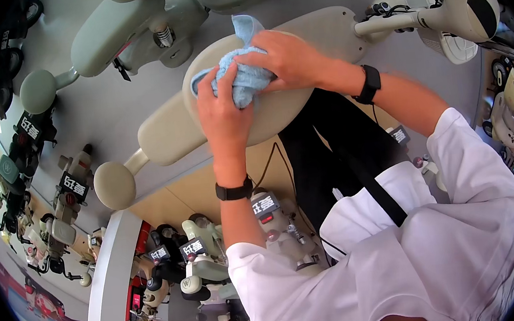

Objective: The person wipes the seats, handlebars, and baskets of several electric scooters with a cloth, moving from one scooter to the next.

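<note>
A light blue cloth [246, 82] is bunched up between my two hands, over the wide beige body of an electric scooter [170, 130]. My left hand [224, 113] grips its near left side with bent fingers. My right hand [292, 59] holds the right side, fingers curled into the folds. One corner of the cloth sticks up past my right hand. Whether the cloth's underside touches the scooter is hidden by my hands.
A grey-green scooter [110, 35] stands just beyond. The beige scooter's round backrest pad [115, 184] juts left and its front end [465, 7] lies at the upper right. A white partition [109, 286] stands lower left. Several parked scooters line the left and lower areas.
</note>
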{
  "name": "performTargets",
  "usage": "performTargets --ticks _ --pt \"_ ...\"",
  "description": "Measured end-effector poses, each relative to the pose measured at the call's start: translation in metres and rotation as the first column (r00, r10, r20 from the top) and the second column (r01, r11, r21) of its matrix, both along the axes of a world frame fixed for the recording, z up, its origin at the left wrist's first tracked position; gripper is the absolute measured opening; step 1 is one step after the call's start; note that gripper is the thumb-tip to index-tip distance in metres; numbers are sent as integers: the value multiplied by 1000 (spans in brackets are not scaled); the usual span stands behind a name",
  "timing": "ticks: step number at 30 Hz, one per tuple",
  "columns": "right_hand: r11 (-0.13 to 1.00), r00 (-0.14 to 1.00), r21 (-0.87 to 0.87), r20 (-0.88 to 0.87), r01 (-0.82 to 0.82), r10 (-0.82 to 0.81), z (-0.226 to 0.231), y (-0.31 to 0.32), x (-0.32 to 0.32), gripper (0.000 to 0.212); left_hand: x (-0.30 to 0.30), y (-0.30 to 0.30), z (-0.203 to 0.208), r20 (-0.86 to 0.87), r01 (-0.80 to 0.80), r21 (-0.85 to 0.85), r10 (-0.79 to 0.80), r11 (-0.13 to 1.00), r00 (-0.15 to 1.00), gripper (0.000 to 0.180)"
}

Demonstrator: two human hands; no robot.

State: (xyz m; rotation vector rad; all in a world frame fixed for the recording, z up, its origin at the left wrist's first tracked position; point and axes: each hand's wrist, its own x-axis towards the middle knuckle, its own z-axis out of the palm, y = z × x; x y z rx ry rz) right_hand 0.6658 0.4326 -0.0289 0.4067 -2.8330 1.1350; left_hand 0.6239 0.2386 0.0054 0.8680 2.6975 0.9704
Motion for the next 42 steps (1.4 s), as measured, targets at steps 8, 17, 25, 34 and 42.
performTargets --ticks 8,17,25,34,42 --pt "992 993 -43 9 -119 120 8 3 115 52 125 -30 -5 18 120 41 -121 992 993 50" --pt "984 980 5 -92 178 -177 -19 -19 -40 61 -47 -10 -4 -76 83 -105 -92 991 993 68" --pt "984 999 -174 26 26 -22 18 -36 71 55 77 -55 16 -21 98 -39 -99 994 995 67" --pt "992 987 -67 -108 110 -117 -7 -27 5 59 2 -31 4 -149 96 -103 -111 990 983 59" --pt "993 993 -12 -15 119 -119 -5 -18 -2 64 -12 -18 3 -49 65 -56 -67 996 997 56"
